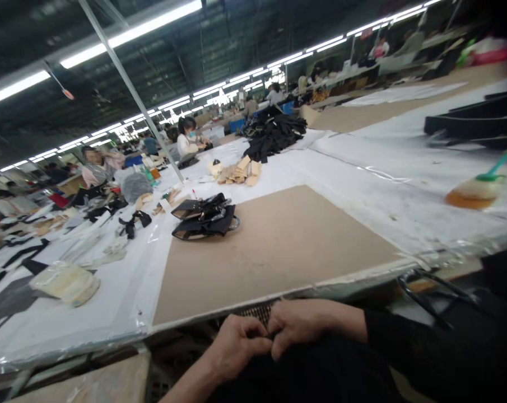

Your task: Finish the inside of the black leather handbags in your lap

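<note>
Just below the front edge of the table, my left hand [233, 346] and my right hand [297, 323] meet in front of my dark clothing. Both are closed, thumbs and fingertips pinched together and nearly touching. Whatever lies between the fingertips is dark and too small to make out. Beyond my hands, a brown board [274, 246] lies flat on the white-covered table [345, 184]. Black handbags [205, 219] rest stacked on its far left corner, apart from my hands.
A heap of black pieces [274, 133] and tan pieces [240, 171] lie farther back. At left sits a yellowish, plastic-wrapped tub [66, 282]. A container of amber liquid [474, 193] stands at right. A metal pole [129, 87] rises beyond; people work at distant tables.
</note>
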Demonstrator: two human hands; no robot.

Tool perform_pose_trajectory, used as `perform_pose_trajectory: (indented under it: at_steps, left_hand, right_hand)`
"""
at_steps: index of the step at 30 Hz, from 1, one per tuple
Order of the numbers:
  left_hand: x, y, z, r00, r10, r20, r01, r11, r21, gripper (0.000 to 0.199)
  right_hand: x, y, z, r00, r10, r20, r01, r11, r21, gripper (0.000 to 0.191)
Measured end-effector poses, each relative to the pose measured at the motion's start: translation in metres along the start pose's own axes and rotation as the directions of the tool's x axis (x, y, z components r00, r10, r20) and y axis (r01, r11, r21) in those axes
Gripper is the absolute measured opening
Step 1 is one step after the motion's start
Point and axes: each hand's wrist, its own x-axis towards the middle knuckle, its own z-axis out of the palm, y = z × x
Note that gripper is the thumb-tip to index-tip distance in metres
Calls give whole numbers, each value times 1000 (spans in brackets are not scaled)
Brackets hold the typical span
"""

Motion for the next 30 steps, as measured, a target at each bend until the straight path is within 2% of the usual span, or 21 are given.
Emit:
perform_pose_trajectory:
  at_steps: [1, 3, 5, 7, 9, 11, 14, 16, 18, 21, 23, 26, 28, 30]
  left_hand:
    - [-1, 0, -2, 1000, 19, -9, -19, 1000, 21, 17]
    - [-2, -1, -8, 995, 92, 45, -97, 988, 120, 15]
    - [-1, -6, -11, 990, 105, 92, -129, 936, 327, 14]
    - [3, -13, -11, 997, 23, 67, -58, 806, 589, 16]
    - [8, -21, -8, 999, -49, 6, 28, 658, 753, 15]
    - [14, -28, -5, 998, -55, -4, 37, 596, 802, 19]
    - [18, -30, -1, 999, -9, 49, -35, 578, 815, 29]
    - [20, -27, 3, 995, 21, 96, -91, 568, 818, 32]
    - [19, -20, 7, 987, 46, 155, -154, 564, 811, 36]
    - [8, 1, 11, 978, 111, 176, -207, 627, 751, 43]
    - [-6, 20, 8, 977, 161, 137, -211, 754, 622, 41]
    - [-29, 48, -7, 978, 163, 129, -188, 957, 220, 29]
    - [-42, 59, -22, 984, 124, 124, -123, 992, -19, 34]
    - [-52, 63, -36, 992, 110, -55, -119, 970, -211, 45]
  right_hand:
    - [1, 0, 1, 1000, 3, -25, -3, 1000, 6, 29]
    - [-2, 1, 2, 997, 13, -75, -11, 1000, 25, 25]
    - [-8, 3, 3, 993, -7, -119, 13, 999, 52, 24]
    - [-13, 7, 6, 989, -34, -144, 44, 997, 70, 26]
    - [-16, 11, 8, 986, -50, -160, 63, 995, 80, 27]
    - [-20, 12, 8, 985, -51, -167, 68, 993, 97, 26]
    - [-28, 3, 2, 990, -11, -139, 22, 997, 76, 20]
    - [-31, -9, -4, 996, 32, -81, -35, 999, -28, 13]
    - [-29, -20, -7, 999, 44, -11, -46, 984, -174, 17]
    - [-18, -28, 0, 1000, 13, 22, -5, 948, -319, 17]
    - [-13, -27, 7, 999, -38, -24, 28, 946, -323, 18]
    - [-19, -26, 5, 981, -169, -95, 151, 973, -174, 19]
    - [-32, -28, -7, 972, -186, -142, 187, 982, -11, 22]
    - [-48, -31, -23, 962, -139, -236, 176, 974, 140, 29]
